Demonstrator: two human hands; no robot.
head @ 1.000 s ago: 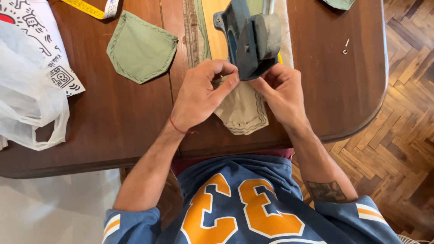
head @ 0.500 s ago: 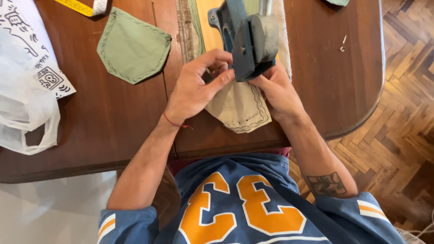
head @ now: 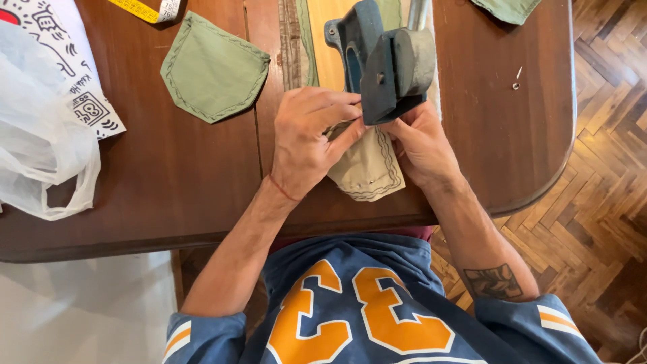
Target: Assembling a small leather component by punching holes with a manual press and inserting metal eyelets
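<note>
Our left hand (head: 306, 138) and right hand (head: 421, 145) pinch the beige stitched fabric pocket (head: 369, 168) under the dark blue-grey metal press tool (head: 384, 64) on the brown wooden table (head: 168, 182). A green fabric pocket (head: 212, 67) lies well apart to the left.

Single view only, head-worn camera, no second view to share scene with. Looks almost straight down from above wearer's chest. Near edge of frame: wearer's own jersey and forearms. Middle: left hand (head: 306, 138) and right hand (head: 421, 145), close, large in frame. Beyond: dark wooden table (head: 168, 182) running to far edge, cut off at top. Right: table's rounded end, then parquet floor (head: 606, 168). Left near corner: pale floor.
</note>
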